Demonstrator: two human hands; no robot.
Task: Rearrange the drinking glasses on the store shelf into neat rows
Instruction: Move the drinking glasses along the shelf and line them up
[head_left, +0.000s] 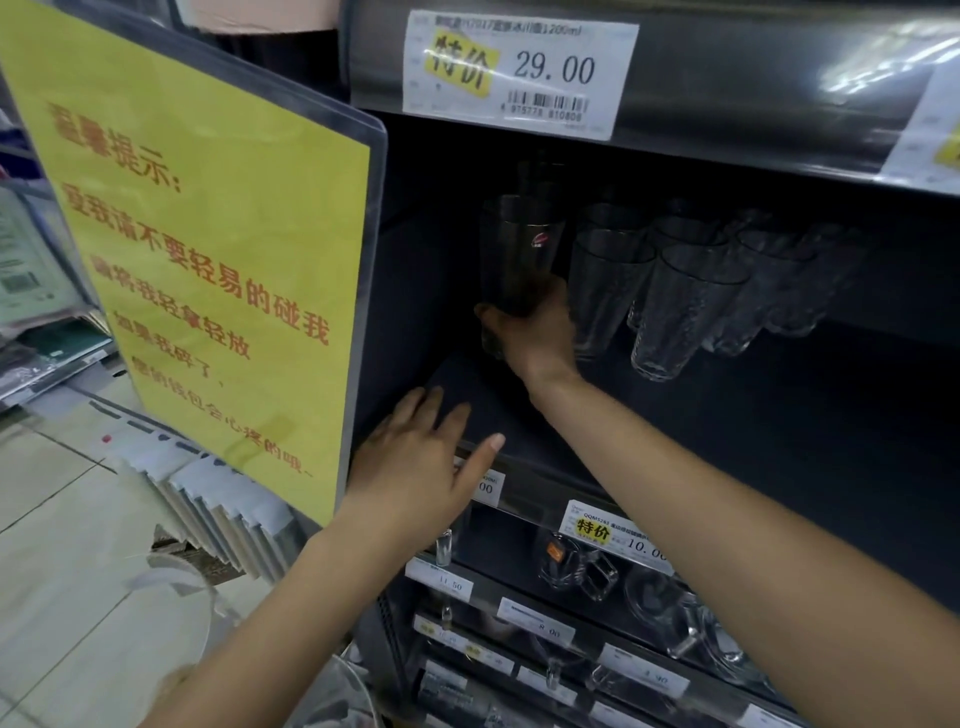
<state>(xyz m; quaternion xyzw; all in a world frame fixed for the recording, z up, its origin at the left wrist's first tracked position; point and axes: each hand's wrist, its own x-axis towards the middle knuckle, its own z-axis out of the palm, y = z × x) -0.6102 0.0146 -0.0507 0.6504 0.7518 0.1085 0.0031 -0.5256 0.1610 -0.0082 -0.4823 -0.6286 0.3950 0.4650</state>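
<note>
My right hand (535, 332) reaches deep into the dark shelf (779, 415) and grips the base of a tall clear glass (517, 249) with a small red logo, at the left end of the glasses. To its right stand several textured clear tumblers (680, 306) in loose rows, some stacked or overlapping. My left hand (415, 462) rests flat, fingers spread, on the shelf's front edge, holding nothing.
A yellow notice in a clear holder (208, 249) juts out at the shelf's left side. A price strip with a 29.00 label (519, 73) runs overhead. Lower shelves hold more glassware (670, 613) and price tags. Tiled floor lies at the left.
</note>
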